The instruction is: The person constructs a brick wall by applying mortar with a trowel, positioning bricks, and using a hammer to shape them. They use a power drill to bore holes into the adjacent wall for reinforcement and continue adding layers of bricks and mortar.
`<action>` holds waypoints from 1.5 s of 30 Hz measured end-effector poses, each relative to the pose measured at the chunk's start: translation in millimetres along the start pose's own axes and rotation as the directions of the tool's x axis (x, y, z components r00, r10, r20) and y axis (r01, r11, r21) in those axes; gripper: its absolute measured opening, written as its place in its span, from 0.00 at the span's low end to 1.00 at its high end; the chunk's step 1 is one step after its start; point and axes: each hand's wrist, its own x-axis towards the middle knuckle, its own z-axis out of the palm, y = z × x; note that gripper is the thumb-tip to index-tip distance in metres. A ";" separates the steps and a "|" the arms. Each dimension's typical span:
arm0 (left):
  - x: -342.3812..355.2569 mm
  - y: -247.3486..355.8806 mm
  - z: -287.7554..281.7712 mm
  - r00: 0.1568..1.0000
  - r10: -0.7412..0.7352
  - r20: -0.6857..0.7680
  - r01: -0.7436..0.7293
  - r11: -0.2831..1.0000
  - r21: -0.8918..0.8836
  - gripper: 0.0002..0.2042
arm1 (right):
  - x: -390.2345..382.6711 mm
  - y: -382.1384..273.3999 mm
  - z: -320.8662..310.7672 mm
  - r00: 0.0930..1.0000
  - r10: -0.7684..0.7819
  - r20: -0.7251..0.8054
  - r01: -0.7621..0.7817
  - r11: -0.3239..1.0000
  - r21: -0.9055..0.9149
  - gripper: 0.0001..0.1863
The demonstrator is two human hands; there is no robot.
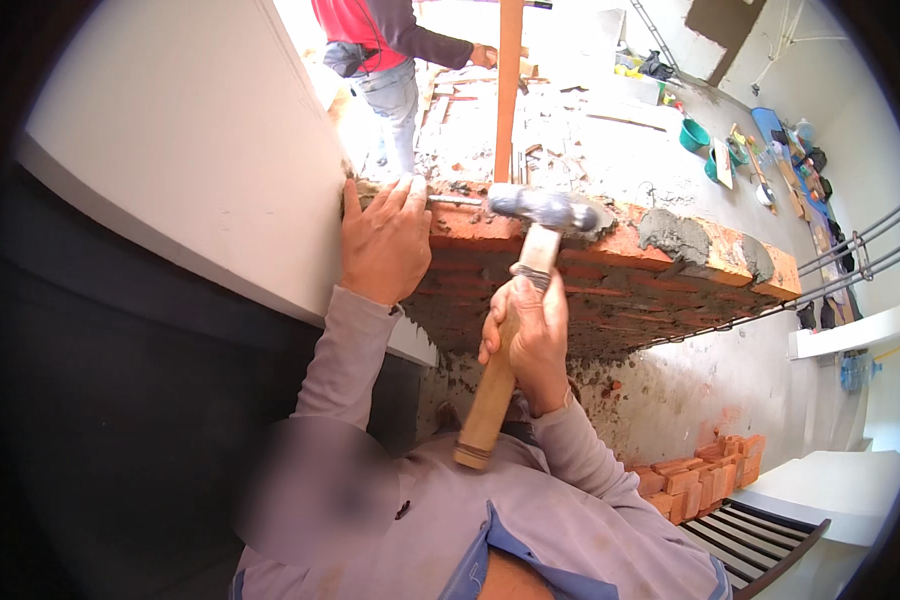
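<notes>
My right hand (532, 335) grips the wooden handle of a hammer (545, 240). Its metal head, slightly blurred, is over the top of a brick wall (610, 240), and wire is wound round the handle below the head. At the wall's left end, beside the pale column, my left hand (385, 240) is bent over the top edge. A thin metal rod (455, 200) sticks out from its fingers toward the hammer head; the rod's other end is hidden by the hand. Grey mortar (673, 235) lies in lumps along the top bricks.
A pale column (200, 150) rises close on my left. Beyond the wall, a person (380, 60) stands among rubble, near an upright wooden post (508, 90). Steel bars (860, 255) project at the right. Stacked bricks (705, 478) and a dark slatted rack (755, 535) are at lower right.
</notes>
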 end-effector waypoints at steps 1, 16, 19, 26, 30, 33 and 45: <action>3.2 4.7 -4.3 1.000 0.003 0.021 -0.002 1.000 -0.012 0.18 | -1.5 1.0 4.1 0.994 -0.088 -0.064 0.089 0.996 0.017 0.08; -13.2 16.7 -5.4 0.998 -0.035 -0.056 0.030 0.996 -0.089 0.17 | 7.1 -58.4 -26.7 0.967 -0.152 0.205 0.255 0.542 -0.800 0.14; -12.5 14.1 -6.8 0.996 -0.061 -0.063 0.055 0.994 -0.093 0.17 | 18.0 -89.2 -11.8 0.932 -0.157 0.327 0.358 0.262 -0.896 0.19; -17.1 13.8 -5.6 0.994 -0.084 -0.066 0.077 0.992 -0.101 0.18 | 38.5 -92.4 3.2 0.916 -0.006 0.400 0.400 0.051 -0.915 0.23; -16.7 18.4 -0.6 0.994 -0.059 -0.095 0.052 0.996 -0.074 0.15 | 30.7 -96.0 6.6 0.922 -0.018 0.387 0.387 0.082 -0.918 0.23; -7.1 14.8 -8.8 0.999 -0.027 -0.045 0.023 0.997 -0.077 0.13 | 34.1 -84.4 4.0 0.934 0.073 0.350 0.342 0.106 -0.934 0.23; 2.8 9.6 -9.2 0.999 -0.035 -0.014 0.034 0.999 -0.042 0.18 | -194.1 -3.3 -141.8 0.947 0.076 -0.313 -0.319 0.341 -0.884 0.15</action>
